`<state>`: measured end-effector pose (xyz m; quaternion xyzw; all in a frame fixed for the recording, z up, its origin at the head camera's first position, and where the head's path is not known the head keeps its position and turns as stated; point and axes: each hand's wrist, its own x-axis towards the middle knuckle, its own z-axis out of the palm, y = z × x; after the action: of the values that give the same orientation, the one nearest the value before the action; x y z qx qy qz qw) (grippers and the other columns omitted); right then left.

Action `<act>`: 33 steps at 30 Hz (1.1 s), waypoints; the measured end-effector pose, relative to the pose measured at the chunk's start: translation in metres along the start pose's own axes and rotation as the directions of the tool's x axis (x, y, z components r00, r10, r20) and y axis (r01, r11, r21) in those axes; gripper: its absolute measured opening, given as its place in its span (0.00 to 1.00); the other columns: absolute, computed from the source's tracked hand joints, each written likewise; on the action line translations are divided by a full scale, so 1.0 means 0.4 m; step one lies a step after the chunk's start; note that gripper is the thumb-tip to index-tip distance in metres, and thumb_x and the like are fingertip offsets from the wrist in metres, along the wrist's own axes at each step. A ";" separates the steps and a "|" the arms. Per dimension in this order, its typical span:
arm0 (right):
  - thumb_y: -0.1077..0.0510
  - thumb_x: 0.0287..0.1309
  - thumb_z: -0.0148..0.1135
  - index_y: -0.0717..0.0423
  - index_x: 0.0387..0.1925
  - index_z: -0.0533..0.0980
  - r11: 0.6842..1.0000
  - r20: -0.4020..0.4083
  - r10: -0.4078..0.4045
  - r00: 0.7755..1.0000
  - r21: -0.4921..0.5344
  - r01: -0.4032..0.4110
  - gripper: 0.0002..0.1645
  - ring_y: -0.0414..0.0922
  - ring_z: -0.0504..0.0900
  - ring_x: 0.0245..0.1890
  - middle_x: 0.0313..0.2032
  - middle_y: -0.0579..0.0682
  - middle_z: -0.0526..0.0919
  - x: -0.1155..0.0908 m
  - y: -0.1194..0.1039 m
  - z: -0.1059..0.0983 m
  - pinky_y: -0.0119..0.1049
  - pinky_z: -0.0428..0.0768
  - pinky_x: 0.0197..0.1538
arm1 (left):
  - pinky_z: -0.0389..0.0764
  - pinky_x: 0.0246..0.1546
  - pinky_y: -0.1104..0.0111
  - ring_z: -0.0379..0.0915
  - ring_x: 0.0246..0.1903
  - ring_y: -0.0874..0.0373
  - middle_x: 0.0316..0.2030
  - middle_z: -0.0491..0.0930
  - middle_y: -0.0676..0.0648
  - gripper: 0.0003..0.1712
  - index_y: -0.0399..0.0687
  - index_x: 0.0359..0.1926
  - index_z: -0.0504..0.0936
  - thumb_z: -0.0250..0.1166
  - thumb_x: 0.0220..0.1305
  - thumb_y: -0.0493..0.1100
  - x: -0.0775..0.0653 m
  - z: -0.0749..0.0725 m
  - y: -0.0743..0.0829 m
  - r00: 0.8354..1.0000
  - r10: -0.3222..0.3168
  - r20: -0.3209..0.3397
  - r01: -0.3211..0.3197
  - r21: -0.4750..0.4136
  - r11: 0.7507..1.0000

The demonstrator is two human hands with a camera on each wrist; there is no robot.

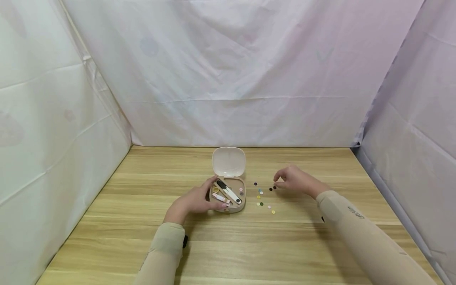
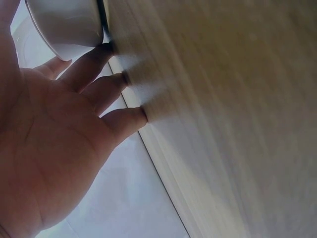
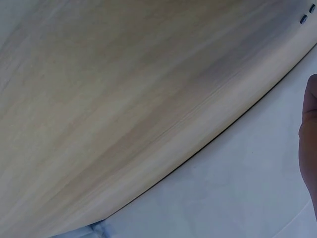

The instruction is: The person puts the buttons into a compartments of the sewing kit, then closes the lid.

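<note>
A small beige sewing box (image 1: 242,205) lies open at the middle of the wooden table (image 1: 228,245), its lid (image 1: 228,161) standing up behind it. Inside are black-and-white scissors (image 1: 229,191) and small sewing items. My left hand (image 1: 215,194) grips the box's left front corner, thumb at the back, fingers along the front. In the left wrist view the fingertips (image 2: 130,74) touch the table beside the box (image 2: 64,25). Several small coloured buttons (image 1: 263,196) lie scattered right of the box. My right hand (image 1: 276,181) hovers at their far right, fingers loosely bent, beside two dark buttons (image 1: 272,188).
White sheets (image 1: 228,79) wall in the table at the back and both sides. Bare wood stretches in front of the box and to its left. The right wrist view shows mostly table (image 3: 124,99), two dark buttons (image 3: 306,15) and one fingertip (image 3: 310,129).
</note>
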<state>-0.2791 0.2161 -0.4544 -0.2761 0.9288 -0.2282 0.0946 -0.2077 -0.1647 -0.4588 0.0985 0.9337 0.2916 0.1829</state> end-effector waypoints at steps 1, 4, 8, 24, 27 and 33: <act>0.60 0.66 0.71 0.59 0.43 0.88 1.000 0.003 0.005 1.000 0.002 -0.005 0.07 0.37 0.65 0.21 0.19 0.43 0.73 -0.001 0.002 0.002 0.30 0.66 0.25 | 0.71 0.75 0.40 0.68 0.75 0.34 0.77 0.68 0.32 0.67 0.70 0.86 0.48 0.76 0.54 0.75 0.000 0.000 0.001 1.000 0.002 0.000 -0.002 -0.001 1.000; 0.60 0.67 0.71 0.59 0.43 0.88 1.000 0.015 0.017 1.000 -0.002 -0.017 0.07 0.38 0.66 0.22 0.20 0.43 0.74 -0.003 0.006 0.007 0.30 0.67 0.26 | 0.71 0.74 0.40 0.69 0.74 0.34 0.76 0.69 0.32 0.68 0.69 0.86 0.48 0.77 0.54 0.74 -0.001 -0.001 0.003 1.000 0.005 0.001 -0.005 -0.004 1.000; 0.59 0.67 0.72 0.58 0.41 0.88 1.000 0.026 0.017 1.000 -0.009 -0.017 0.06 0.38 0.67 0.23 0.21 0.43 0.75 -0.002 0.009 0.016 0.30 0.67 0.26 | 0.71 0.74 0.40 0.68 0.74 0.34 0.76 0.69 0.32 0.68 0.69 0.86 0.48 0.77 0.54 0.75 -0.002 -0.002 0.004 1.000 0.004 0.002 -0.004 -0.011 1.000; 0.60 0.67 0.71 0.56 0.41 0.89 1.000 0.056 0.024 0.998 0.012 -0.025 0.05 0.36 0.64 0.22 0.20 0.41 0.75 0.005 0.022 0.041 0.28 0.63 0.25 | 0.72 0.74 0.41 0.70 0.73 0.35 0.75 0.70 0.32 0.67 0.68 0.86 0.48 0.77 0.55 0.74 -0.001 0.001 0.001 1.000 0.011 -0.002 -0.011 -0.005 1.000; 0.60 0.67 0.71 0.56 0.40 0.89 0.999 0.061 0.031 0.998 0.010 -0.032 0.05 0.37 0.64 0.22 0.21 0.42 0.76 0.006 0.024 0.043 0.28 0.63 0.26 | 0.72 0.74 0.41 0.70 0.73 0.35 0.76 0.70 0.32 0.67 0.69 0.86 0.48 0.76 0.54 0.74 -0.001 0.001 0.000 1.000 0.005 0.000 -0.005 -0.007 1.000; 0.59 0.67 0.70 0.55 0.40 0.89 1.000 0.058 0.025 0.998 -0.002 -0.025 0.04 0.37 0.65 0.23 0.22 0.42 0.78 0.009 0.031 0.047 0.28 0.65 0.26 | 0.72 0.73 0.40 0.70 0.73 0.34 0.76 0.70 0.33 0.67 0.71 0.86 0.48 0.76 0.54 0.75 0.001 0.003 -0.003 1.000 0.004 -0.003 -0.004 -0.005 1.000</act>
<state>-0.2823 0.2162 -0.4769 -0.2709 0.9292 -0.2183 0.1243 -0.2078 -0.1649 -0.4606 0.0997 0.9330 0.2947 0.1811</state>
